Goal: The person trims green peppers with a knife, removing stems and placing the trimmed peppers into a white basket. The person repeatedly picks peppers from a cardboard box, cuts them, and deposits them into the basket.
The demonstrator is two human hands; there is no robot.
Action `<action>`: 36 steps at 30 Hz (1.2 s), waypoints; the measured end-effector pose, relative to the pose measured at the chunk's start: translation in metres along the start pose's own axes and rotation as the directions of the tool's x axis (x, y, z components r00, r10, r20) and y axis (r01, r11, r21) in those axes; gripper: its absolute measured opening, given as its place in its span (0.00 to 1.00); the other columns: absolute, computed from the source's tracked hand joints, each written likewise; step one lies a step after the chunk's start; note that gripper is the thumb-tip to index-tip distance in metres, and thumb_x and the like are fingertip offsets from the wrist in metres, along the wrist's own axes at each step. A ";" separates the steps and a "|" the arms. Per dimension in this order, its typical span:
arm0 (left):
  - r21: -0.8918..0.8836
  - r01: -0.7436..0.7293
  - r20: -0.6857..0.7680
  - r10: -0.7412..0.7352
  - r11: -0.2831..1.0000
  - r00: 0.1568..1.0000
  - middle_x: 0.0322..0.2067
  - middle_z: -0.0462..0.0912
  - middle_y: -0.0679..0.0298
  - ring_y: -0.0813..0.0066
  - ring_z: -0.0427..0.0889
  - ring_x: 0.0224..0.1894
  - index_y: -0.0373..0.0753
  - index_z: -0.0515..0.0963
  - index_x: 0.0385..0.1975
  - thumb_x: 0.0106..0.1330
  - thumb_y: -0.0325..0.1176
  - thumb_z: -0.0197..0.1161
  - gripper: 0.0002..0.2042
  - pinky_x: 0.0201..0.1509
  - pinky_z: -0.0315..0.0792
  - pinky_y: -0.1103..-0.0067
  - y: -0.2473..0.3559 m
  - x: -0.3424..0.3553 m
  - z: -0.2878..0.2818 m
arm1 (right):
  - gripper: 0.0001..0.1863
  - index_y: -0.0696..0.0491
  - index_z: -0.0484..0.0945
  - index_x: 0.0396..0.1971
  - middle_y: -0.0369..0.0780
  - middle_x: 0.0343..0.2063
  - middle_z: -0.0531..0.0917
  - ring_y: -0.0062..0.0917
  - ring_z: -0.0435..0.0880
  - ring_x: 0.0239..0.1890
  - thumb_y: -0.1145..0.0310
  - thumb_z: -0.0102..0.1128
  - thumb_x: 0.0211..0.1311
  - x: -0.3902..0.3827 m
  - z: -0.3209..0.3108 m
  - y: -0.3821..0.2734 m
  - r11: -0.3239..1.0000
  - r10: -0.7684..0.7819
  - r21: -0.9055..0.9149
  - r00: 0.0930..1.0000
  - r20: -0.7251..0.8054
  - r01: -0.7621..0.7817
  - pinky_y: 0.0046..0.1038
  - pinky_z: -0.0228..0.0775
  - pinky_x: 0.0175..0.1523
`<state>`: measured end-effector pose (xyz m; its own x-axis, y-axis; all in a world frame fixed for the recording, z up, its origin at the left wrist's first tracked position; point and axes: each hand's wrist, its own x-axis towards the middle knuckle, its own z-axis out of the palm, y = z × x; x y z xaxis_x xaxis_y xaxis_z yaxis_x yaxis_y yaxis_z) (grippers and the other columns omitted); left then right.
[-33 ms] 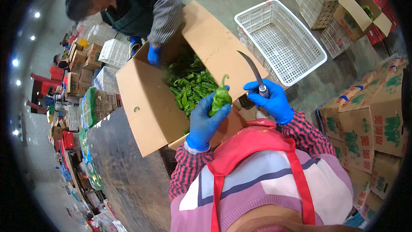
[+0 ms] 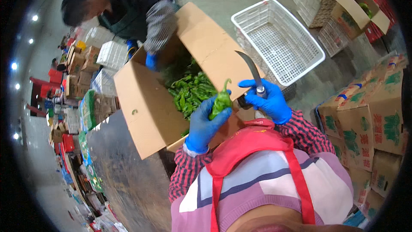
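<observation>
In my blue-gloved left hand [image 2: 205,125] is a green pepper [image 2: 221,103], its curved stem pointing up. My right hand [image 2: 271,102], gloved in blue too, grips the handle of a knife [image 2: 250,67] with a dark curved blade raised away from me. The two hands are apart, and the blade does not touch the pepper. Beyond them stands an open cardboard box [image 2: 139,107] holding a heap of green peppers [image 2: 192,93]. A co-worker's blue-gloved hand [image 2: 151,61] reaches into its far left side.
A white plastic crate [image 2: 281,38] sits on the floor beyond the box. Printed cartons [image 2: 356,124] are stacked at my right. To the left is a dark tabletop [image 2: 124,176]. A co-worker [image 2: 133,13] leans over the box from the far left.
The view has shifted slightly. My right hand and the knife sit a little further left, nearer the pepper. The co-worker's arm has moved slightly within the box.
</observation>
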<state>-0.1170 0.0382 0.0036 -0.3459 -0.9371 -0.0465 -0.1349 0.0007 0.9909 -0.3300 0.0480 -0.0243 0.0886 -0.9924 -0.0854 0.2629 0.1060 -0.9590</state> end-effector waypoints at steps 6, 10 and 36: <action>0.114 0.122 0.158 -0.140 0.986 0.978 0.42 0.80 0.62 0.80 0.77 0.41 0.35 0.73 0.52 0.55 0.33 0.70 0.24 0.47 0.72 0.81 0.000 0.008 0.038 | 0.14 0.54 0.79 0.42 0.31 0.23 0.78 0.12 0.75 0.23 0.69 0.66 0.55 0.010 -0.019 -0.023 0.991 0.090 0.075 0.973 0.212 -0.108 0.15 0.68 0.27; 0.093 0.116 0.210 -0.134 0.989 0.969 0.44 0.80 0.61 0.79 0.77 0.44 0.39 0.69 0.57 0.55 0.34 0.70 0.29 0.50 0.71 0.80 0.003 0.017 0.051 | 0.08 0.56 0.81 0.32 0.36 0.23 0.80 0.15 0.77 0.21 0.69 0.66 0.55 0.017 -0.051 -0.033 0.990 0.108 0.082 0.986 0.124 -0.119 0.17 0.68 0.23; 0.909 0.228 -0.220 -0.064 0.350 0.974 0.30 0.78 0.60 0.59 0.76 0.33 0.46 0.74 0.50 0.45 0.39 0.70 0.28 0.36 0.68 0.66 -0.076 -0.038 -0.009 | 0.16 0.63 0.73 0.45 0.46 0.34 0.82 0.13 0.70 0.15 0.74 0.56 0.57 0.088 -0.081 -0.028 0.998 -0.055 -0.050 0.986 -0.156 0.048 0.15 0.62 0.20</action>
<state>-0.0854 0.0711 -0.0689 -0.1243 -0.9889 -0.0809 -0.9697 0.1037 0.2214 -0.4077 -0.0470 -0.0271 -0.0766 -0.9943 -0.0737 0.2181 0.0555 -0.9744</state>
